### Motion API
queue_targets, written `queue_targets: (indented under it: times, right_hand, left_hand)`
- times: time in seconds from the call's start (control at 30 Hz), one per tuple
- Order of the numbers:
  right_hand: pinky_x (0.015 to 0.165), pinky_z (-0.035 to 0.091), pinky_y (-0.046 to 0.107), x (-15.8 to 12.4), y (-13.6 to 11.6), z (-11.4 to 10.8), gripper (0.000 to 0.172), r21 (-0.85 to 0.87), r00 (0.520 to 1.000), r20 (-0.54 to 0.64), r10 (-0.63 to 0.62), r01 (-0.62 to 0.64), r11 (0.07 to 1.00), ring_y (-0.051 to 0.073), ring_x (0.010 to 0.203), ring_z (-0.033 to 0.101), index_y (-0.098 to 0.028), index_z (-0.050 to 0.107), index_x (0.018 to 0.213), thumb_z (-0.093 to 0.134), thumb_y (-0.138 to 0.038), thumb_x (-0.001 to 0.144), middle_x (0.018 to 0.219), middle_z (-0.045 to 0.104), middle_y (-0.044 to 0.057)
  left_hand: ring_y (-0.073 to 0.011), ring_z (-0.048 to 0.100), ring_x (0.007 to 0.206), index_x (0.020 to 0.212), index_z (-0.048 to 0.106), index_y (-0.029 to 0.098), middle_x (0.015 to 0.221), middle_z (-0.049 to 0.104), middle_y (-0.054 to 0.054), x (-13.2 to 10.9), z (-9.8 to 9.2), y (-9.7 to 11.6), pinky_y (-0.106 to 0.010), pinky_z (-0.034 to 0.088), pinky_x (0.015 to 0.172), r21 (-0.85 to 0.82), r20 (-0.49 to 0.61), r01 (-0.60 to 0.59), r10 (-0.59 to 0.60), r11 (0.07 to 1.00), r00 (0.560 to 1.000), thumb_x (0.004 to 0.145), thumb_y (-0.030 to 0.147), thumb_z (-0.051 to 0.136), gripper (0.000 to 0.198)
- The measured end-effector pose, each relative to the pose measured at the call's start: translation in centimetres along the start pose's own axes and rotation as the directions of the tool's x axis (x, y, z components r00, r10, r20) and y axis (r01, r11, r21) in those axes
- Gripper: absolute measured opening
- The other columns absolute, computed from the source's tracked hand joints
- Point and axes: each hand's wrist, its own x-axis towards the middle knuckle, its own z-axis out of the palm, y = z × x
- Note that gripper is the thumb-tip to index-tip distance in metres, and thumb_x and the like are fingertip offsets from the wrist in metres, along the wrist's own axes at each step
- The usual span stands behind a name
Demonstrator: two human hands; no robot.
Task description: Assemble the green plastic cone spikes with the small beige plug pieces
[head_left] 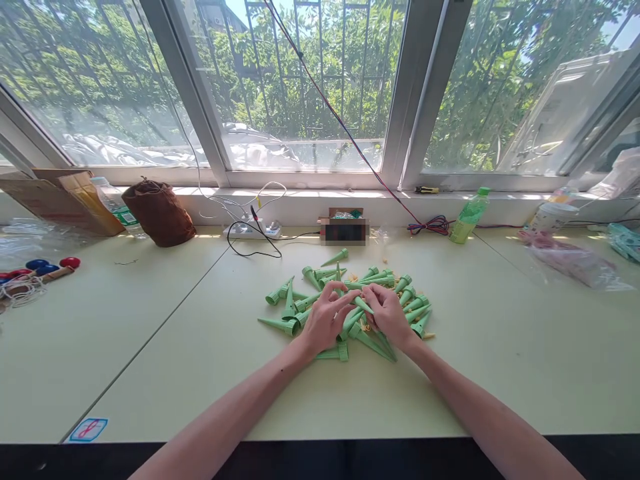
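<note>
Table, two hands, many green cones

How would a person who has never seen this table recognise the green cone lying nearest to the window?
At the back of the pale table, below the window, find the small box with a dark front. Just in front of it lies the green cone, its tip pointing left. Unlike the other green cones, crowded together, it lies slightly apart, closest to the window.

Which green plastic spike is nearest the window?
The green plastic spike at the back of the heap, tip left, wide end right; every other spike lies farther forward.
</note>
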Motion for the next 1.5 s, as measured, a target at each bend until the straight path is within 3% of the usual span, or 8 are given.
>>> queue_targets:
  times: [0.23,0.43,0.6,0.83,0.97,1.17,1.3,1.5]
  right_hand:
    - [0.028,0.025,0.023,0.0,-0.1,0.0,0.041,0.140,0.997,0.006,0.074,-0.074,0.987,0.009,0.028,0.034,-0.023,0.045,0.069,0.058,-0.057,0.089,0.042,0.039,-0.009]
    - [0.028,0.026,0.024,-0.1,0.3,0.3,0.041,0.111,0.998,0.001,0.055,-0.055,0.992,0.009,0.028,0.035,-0.023,0.046,0.067,0.057,-0.056,0.089,0.041,0.038,-0.009]
    - [0.032,0.027,0.025,-0.2,0.6,0.4,0.042,0.027,1.000,-0.015,0.010,-0.010,1.000,0.010,0.029,0.035,-0.023,0.044,0.066,0.053,-0.055,0.091,0.041,0.037,-0.008]
    - [0.045,0.029,0.025,-0.3,1.0,0.0,0.040,-0.281,0.974,-0.038,-0.223,0.204,0.938,0.010,0.044,0.034,-0.022,0.042,0.066,0.045,-0.044,0.098,0.048,0.038,-0.006]
    - [0.050,0.029,0.025,-0.3,1.2,-0.3,0.033,-0.393,0.933,0.017,-0.358,0.336,0.856,0.011,0.050,0.032,-0.020,0.047,0.071,0.042,-0.036,0.101,0.055,0.038,-0.005]
    - [0.052,0.029,0.024,-0.2,1.4,-0.9,0.030,-0.470,0.853,0.132,-0.504,0.502,0.726,0.011,0.052,0.032,-0.021,0.046,0.073,0.040,-0.027,0.102,0.060,0.041,-0.004]
    - [0.053,0.030,0.023,-0.3,1.5,-0.9,0.030,-0.484,0.828,0.153,-0.539,0.539,0.690,0.011,0.053,0.033,-0.021,0.044,0.072,0.039,-0.025,0.102,0.061,0.041,-0.004]
    - [0.051,0.028,0.024,-0.4,1.2,-0.6,0.031,-0.487,0.877,0.077,-0.474,0.448,0.750,0.011,0.052,0.029,-0.022,0.044,0.072,0.040,-0.031,0.102,0.058,0.035,-0.005]
  left_hand:
    - [-0.0073,0.055,0.067,0.126,0.063,0.026,0.112,0.057,-0.007,0.3,0.1,0.3,-0.019,0.048,0.054,-0.020,0.032,0.072,-0.071,0.997,0.997,0.098,0.028,0.053,0.029]
    - [-0.0102,0.059,0.072,0.118,0.069,0.022,0.104,0.066,-0.008,0.6,-0.1,0.6,-0.019,0.047,0.055,-0.114,0.013,0.056,-0.055,0.992,0.998,0.097,0.026,0.056,0.025]
    - [-0.0087,0.051,0.063,0.108,0.072,0.020,0.085,0.064,-0.004,0.6,-0.1,0.7,-0.019,0.041,0.052,-0.116,0.004,0.098,-0.098,0.988,0.995,0.095,0.027,0.059,0.020]
    - [-0.0081,0.037,0.055,0.080,0.069,0.015,0.063,0.048,0.002,0.8,-0.1,1.4,-0.021,0.031,0.050,-0.137,0.023,0.191,-0.190,0.972,0.982,0.093,0.029,0.060,0.021]
    - [-0.0088,0.032,0.056,0.061,0.056,0.014,0.056,0.040,0.004,1.1,-0.3,1.9,-0.023,0.026,0.051,-0.203,0.059,0.269,-0.262,0.942,0.963,0.092,0.029,0.059,0.034]
    - [-0.0094,0.023,0.057,0.057,0.036,0.016,0.057,0.026,0.004,1.2,-0.3,2.1,-0.025,0.019,0.052,-0.302,0.144,0.382,-0.355,0.873,0.924,0.095,0.035,0.052,0.045]
    - [-0.0096,0.026,0.058,0.058,0.037,0.016,0.057,0.029,0.004,1.2,-0.3,2.2,-0.025,0.021,0.053,-0.271,0.100,0.350,-0.335,0.897,0.937,0.094,0.035,0.053,0.044]
    - [-0.0105,0.035,0.057,0.063,0.051,0.016,0.058,0.042,0.002,1.0,-0.2,1.8,-0.025,0.028,0.055,-0.164,0.020,0.233,-0.233,0.958,0.972,0.095,0.035,0.054,0.038]
